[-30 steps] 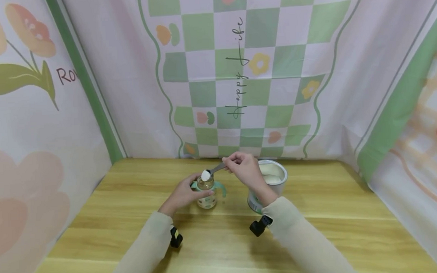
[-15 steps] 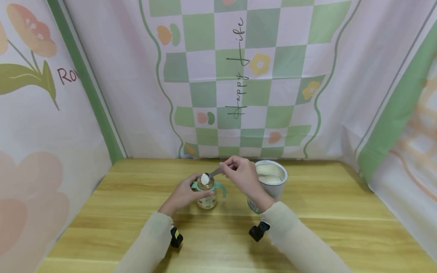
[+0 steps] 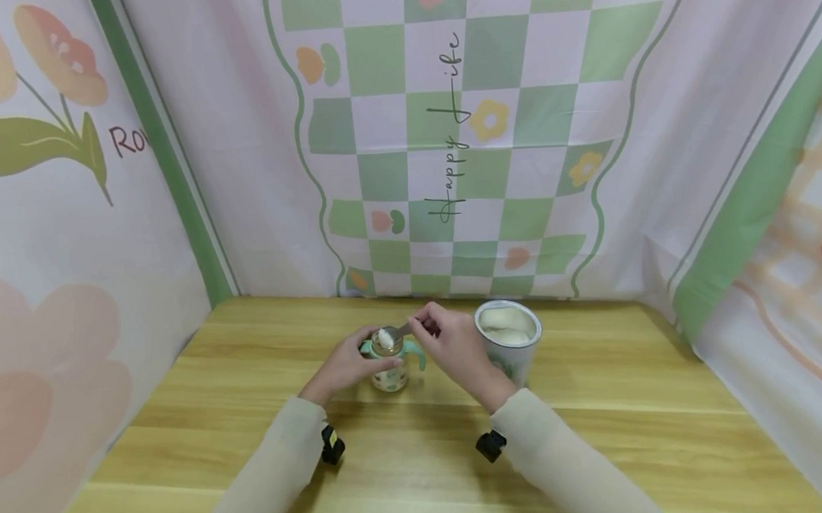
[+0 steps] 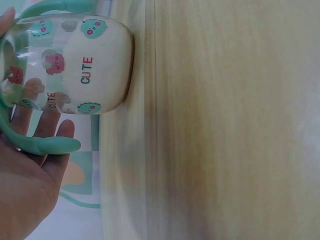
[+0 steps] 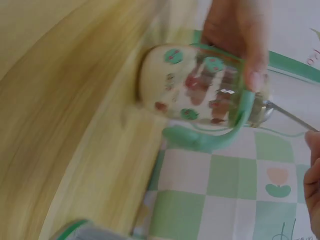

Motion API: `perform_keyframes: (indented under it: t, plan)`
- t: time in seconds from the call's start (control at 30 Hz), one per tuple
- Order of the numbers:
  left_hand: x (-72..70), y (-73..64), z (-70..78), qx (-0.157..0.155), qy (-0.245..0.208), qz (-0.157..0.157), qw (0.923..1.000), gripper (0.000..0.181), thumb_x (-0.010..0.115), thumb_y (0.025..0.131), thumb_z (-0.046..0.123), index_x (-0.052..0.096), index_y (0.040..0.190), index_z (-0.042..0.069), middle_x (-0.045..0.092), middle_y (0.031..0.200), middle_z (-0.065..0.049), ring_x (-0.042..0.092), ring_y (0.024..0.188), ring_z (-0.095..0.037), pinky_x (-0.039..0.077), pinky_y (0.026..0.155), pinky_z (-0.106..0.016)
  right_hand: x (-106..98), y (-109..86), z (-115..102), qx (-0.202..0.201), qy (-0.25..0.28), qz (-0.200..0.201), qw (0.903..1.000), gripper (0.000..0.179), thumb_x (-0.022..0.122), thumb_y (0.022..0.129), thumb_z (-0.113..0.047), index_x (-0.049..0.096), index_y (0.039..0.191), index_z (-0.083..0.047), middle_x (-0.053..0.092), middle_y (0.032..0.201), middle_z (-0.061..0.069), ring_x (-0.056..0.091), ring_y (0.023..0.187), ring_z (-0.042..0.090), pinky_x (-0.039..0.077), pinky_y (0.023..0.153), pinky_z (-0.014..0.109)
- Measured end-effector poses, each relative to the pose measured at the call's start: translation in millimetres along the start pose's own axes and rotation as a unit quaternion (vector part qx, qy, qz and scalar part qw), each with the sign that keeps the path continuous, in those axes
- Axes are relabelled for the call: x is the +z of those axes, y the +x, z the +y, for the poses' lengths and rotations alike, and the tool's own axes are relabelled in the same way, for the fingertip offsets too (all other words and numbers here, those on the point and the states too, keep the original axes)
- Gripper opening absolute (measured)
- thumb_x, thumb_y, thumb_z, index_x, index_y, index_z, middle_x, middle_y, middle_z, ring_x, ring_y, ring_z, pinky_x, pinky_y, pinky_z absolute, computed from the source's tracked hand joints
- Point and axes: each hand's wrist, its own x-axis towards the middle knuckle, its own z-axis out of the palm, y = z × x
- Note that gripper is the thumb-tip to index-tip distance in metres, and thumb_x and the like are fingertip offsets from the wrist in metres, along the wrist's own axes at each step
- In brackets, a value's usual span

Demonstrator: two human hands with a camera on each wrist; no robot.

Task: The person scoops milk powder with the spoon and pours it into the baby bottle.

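My left hand (image 3: 347,362) grips bottle (image 3: 390,377), upright on table (image 3: 420,463). My right hand (image 3: 454,348) pinches spoon (image 3: 403,330), white powder (image 3: 385,338) at bottle's mouth. Tub (image 3: 510,359): right of bottle. Bottle seems light, stiff, rather slippery; better hold round upper body.

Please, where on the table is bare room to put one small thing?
The table has bare wood right of the can, left of the left sleeve, and between that and the right sleeve. Around the bottle is crowded: the left hand grips it, the right hand holds the spoon at its mouth.
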Motion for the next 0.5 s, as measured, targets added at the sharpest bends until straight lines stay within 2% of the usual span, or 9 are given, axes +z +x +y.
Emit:
perform_keyframes:
  t: [0.1, 0.3, 0.5]
  plan:
    - [-0.2, -1.0, 0.5, 0.000, -0.001, 0.001, 1.0000, 0.083, 0.082, 0.081, 0.050, 0.046, 0.149, 0.019, 0.061, 0.128, -0.006, 0.061, 0.111, -0.022, 0.049, 0.097, -0.045, 1.0, -2.7, 0.7, -0.058, -0.027, 0.010, 0.9979, 0.005, 0.071, 0.094, -0.008, 0.069, 0.090, -0.006, 0.064, 0.069, -0.004, 0.051, 0.054, 0.003, 0.043, 0.047, 0.018]
    - [-0.2, -2.5, 1.6, 0.006, -0.012, -0.006, 0.9999, 0.076, 0.082, 0.082, 0.048, 0.050, 0.146, 0.023, 0.062, 0.126, -0.003, 0.062, 0.110, -0.021, 0.050, 0.096, -0.045, 1.8, -7.9, 4.5, -0.110, -0.050, 0.001, 0.9926, 0.006, 0.074, 0.092, -0.006, 0.068, 0.092, -0.006, 0.065, 0.075, -0.002, 0.057, 0.062, 0.006, 0.047, 0.053, 0.017]
    - [0.1, -2.6, 1.8, 0.005, -0.005, -0.001, 1.0000, 0.074, 0.081, 0.082, 0.049, 0.051, 0.145, 0.024, 0.062, 0.125, -0.003, 0.061, 0.110, -0.022, 0.048, 0.096, -0.047, -1.6, -11.0, 6.2, -0.180, -0.116, -0.008, 0.9768, 0.015, 0.080, 0.086, -0.006, 0.066, 0.091, -0.006, 0.066, 0.077, 0.001, 0.061, 0.064, 0.010, 0.051, 0.054, 0.020]
